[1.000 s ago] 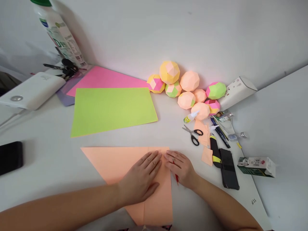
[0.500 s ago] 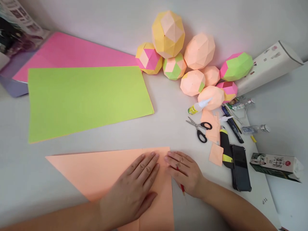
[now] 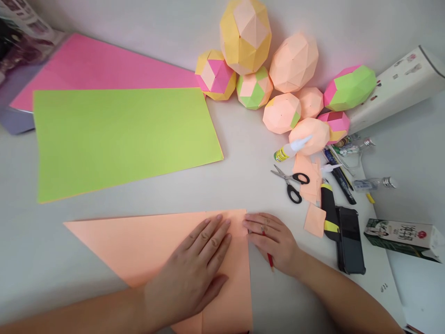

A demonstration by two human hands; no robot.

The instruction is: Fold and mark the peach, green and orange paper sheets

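A folded peach paper sheet [image 3: 146,241] lies on the white table in front of me, shaped as a triangle over a strip. My left hand [image 3: 194,269] lies flat on it, fingers stretched out and pressing the fold. My right hand [image 3: 273,243] rests at the sheet's right edge with its fingertips on the paper's corner, and a red pencil [image 3: 269,260] is tucked between its fingers.
A green sheet [image 3: 118,139] and a pink sheet [image 3: 97,69] lie behind. Several paper polyhedron balls [image 3: 281,83] are piled at the wall. To the right are scissors [image 3: 292,183], a glue bottle [image 3: 290,149], peach scraps [image 3: 314,220], a black phone [image 3: 351,241], pens and a carton [image 3: 403,234].
The view has dipped and drawn closer to the table. My right hand has slid slightly right along the paper's edge; my left hand stays pressed flat.
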